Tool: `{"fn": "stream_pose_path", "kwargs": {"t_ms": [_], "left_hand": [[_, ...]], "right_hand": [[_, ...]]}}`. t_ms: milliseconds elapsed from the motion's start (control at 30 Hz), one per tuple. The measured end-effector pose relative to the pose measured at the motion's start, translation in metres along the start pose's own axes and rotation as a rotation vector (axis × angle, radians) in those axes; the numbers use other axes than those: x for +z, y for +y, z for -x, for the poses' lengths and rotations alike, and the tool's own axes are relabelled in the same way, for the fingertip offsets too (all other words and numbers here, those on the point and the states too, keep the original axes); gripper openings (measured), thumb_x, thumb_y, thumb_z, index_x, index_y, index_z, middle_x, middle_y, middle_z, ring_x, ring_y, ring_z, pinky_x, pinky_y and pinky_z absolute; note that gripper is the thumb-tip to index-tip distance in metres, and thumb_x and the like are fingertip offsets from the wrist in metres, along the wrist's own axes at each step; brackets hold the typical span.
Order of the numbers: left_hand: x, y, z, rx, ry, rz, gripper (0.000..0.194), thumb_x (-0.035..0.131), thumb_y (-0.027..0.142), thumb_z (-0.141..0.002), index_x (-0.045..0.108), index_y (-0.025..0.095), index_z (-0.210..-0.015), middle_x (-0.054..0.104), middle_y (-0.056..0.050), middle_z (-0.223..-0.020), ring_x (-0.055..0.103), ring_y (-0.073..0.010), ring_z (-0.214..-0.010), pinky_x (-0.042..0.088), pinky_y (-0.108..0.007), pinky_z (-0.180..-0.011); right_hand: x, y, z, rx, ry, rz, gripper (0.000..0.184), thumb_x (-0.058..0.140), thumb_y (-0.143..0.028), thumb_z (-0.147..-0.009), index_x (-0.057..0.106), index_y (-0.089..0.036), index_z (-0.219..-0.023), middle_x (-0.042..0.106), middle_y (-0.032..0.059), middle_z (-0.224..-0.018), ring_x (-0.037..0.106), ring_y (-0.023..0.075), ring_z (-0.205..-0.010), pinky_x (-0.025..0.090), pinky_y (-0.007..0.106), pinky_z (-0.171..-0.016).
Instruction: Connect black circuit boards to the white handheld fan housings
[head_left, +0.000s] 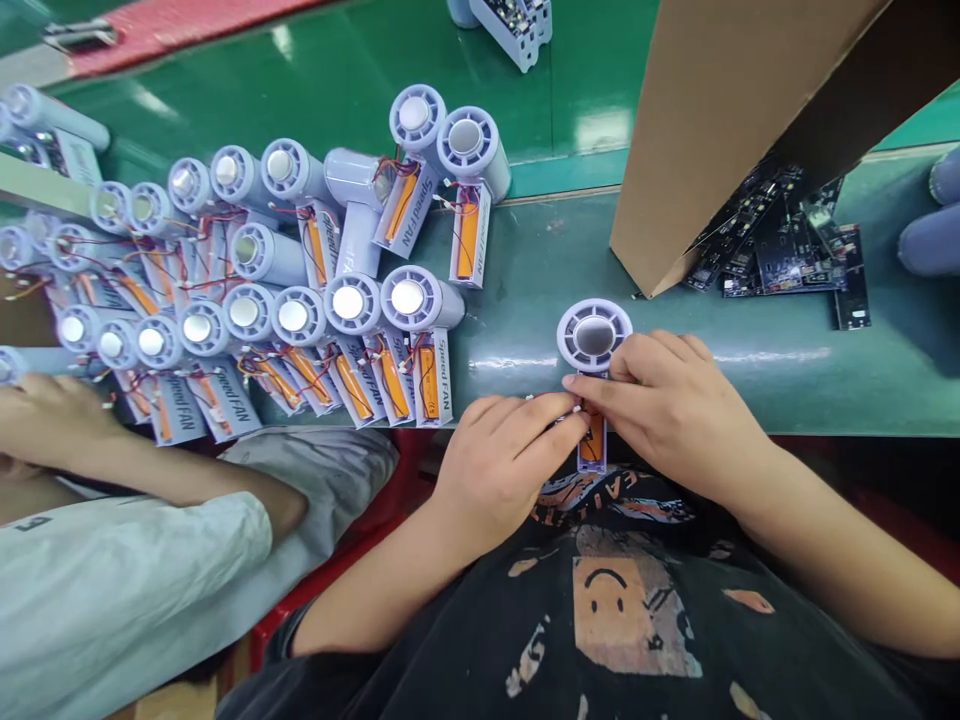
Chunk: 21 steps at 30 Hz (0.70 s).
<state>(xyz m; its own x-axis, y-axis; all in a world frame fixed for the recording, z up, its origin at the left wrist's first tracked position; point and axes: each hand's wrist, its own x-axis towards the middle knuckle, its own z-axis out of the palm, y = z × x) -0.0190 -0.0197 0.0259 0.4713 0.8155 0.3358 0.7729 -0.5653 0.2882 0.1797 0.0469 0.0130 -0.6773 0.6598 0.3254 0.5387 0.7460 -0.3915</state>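
A pale purple handheld fan (595,336) lies at the near edge of the bench, its round head away from me. Its open handle (592,450) points towards my body and shows an orange battery inside. My right hand (667,400) is closed around the handle just below the head, with the thumb and bent fingers against it. From the left, my left hand (510,465) reaches over the handle opening, fingertips pinched together. Small white wire plugs (577,408) show at those fingertips; the wires themselves are mostly hidden by my fingers.
Several similar fans (409,297) with open handles, orange batteries and loose wires crowd the left side. Dark circuit boards (795,240) lie heaped beside a cardboard box (697,130) at right. A co-worker's arm (60,420) rests at far left. A green belt (577,110) runs behind.
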Motion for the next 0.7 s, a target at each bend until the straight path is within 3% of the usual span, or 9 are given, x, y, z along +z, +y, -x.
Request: {"fn": "stream_pose_path", "kwargs": {"t_ms": [100,200,267,367,467,600,700], "left_hand": [[0.006,-0.003,0.005,0.007,0.050,0.026,0.021,0.048,0.011,-0.098,0.063,0.017,-0.112,0.070,-0.007,-0.112,0.066,-0.0160,-0.089,0.049,-0.032,-0.073],[0.011,-0.005,0.009,-0.025,0.129,0.025,0.020,0.053,0.013,-0.097,0.065,0.020,-0.111,0.066,-0.008,-0.115,0.064,-0.0165,-0.100,0.051,-0.030,-0.077],[0.013,-0.006,0.010,0.000,0.150,0.008,0.018,0.056,0.014,-0.096,0.066,0.021,-0.109,0.067,-0.006,-0.108,0.065,-0.0152,-0.097,0.051,-0.029,-0.077],[0.015,-0.009,0.011,0.057,0.143,-0.019,0.017,0.055,0.014,-0.096,0.066,0.020,-0.106,0.068,-0.004,-0.103,0.066,-0.0138,-0.088,0.050,-0.030,-0.074],[0.016,-0.010,0.013,0.063,0.143,-0.030,0.018,0.055,0.014,-0.096,0.066,0.020,-0.108,0.068,-0.005,-0.105,0.066,-0.0146,-0.089,0.051,-0.030,-0.074],[0.016,-0.005,0.013,-0.132,0.125,0.129,0.024,0.056,0.009,-0.092,0.064,0.022,-0.111,0.064,-0.006,-0.111,0.065,-0.0165,-0.097,0.055,-0.031,-0.081],[0.018,0.000,0.010,-0.418,0.065,0.548,0.030,0.055,0.011,-0.093,0.057,0.023,-0.120,0.064,-0.004,-0.107,0.068,-0.0120,-0.082,0.058,-0.027,-0.076]], "right_hand": [[-0.001,0.001,-0.002,0.024,-0.007,0.012,0.025,0.051,-0.023,-0.098,0.075,-0.023,-0.092,0.051,0.0034,-0.075,0.044,0.0183,-0.074,0.027,0.033,-0.067],[-0.002,-0.001,-0.001,0.022,-0.003,0.035,0.023,0.052,-0.023,-0.097,0.075,-0.025,-0.099,0.050,0.0037,-0.078,0.043,0.0193,-0.075,0.026,0.033,-0.068],[-0.001,-0.003,-0.001,0.024,-0.002,0.099,0.021,0.054,-0.023,-0.095,0.074,-0.026,-0.103,0.051,0.0044,-0.081,0.042,0.0203,-0.076,0.025,0.034,-0.068],[0.002,-0.004,-0.001,0.055,0.003,0.142,0.018,0.056,-0.021,-0.093,0.073,-0.025,-0.092,0.049,0.0046,-0.081,0.041,0.0208,-0.076,0.026,0.035,-0.067],[0.006,-0.003,0.000,0.132,0.063,-0.034,0.017,0.055,-0.019,-0.094,0.071,-0.023,-0.090,0.049,0.0039,-0.082,0.046,0.0196,-0.077,0.032,0.034,-0.066],[0.008,-0.002,0.002,0.221,0.190,-0.418,0.011,0.055,-0.019,-0.094,0.066,-0.020,-0.095,0.053,0.0029,-0.087,0.055,0.0171,-0.086,0.045,0.033,-0.075],[0.006,-0.004,0.002,0.209,0.257,-0.509,0.009,0.056,-0.019,-0.094,0.064,-0.022,-0.094,0.059,0.0029,-0.092,0.059,0.0168,-0.092,0.048,0.035,-0.082]]}}
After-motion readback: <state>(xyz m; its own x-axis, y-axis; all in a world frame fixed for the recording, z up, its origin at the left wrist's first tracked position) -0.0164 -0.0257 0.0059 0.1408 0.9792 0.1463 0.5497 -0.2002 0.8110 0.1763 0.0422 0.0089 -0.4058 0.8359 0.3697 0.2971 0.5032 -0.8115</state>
